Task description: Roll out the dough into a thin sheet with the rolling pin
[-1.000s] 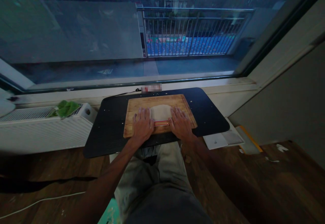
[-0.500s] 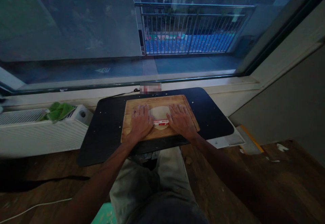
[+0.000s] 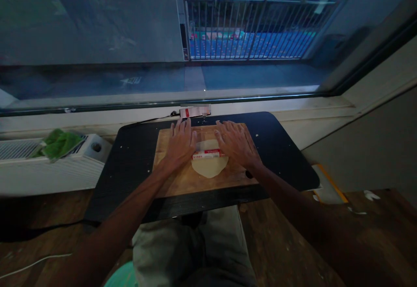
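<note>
A flat, roundish sheet of dough (image 3: 210, 167) lies on the wooden cutting board (image 3: 177, 187). Across it runs a rolling pin (image 3: 206, 154) with a red and white printed wrapper, its ends hidden under my hands. On the left end rests my left hand (image 3: 182, 141), palm down with the fingers stretched forward. My right hand (image 3: 236, 141) lies the same way over the right end, fingers extended and not wrapped round it. Dough shows on both the near and far side of the pin.
The board sits on a small black table (image 3: 114, 178) against the window sill. A phone-like item (image 3: 195, 111) with a dark cord lies beyond the board. To the left, a green cloth (image 3: 61, 143) drapes over the white radiator (image 3: 48, 174). Light specks dot the tabletop.
Both hands have rolled the pin away from me over the dough, so more dough shows on the near side. The view has also shifted slightly down.
</note>
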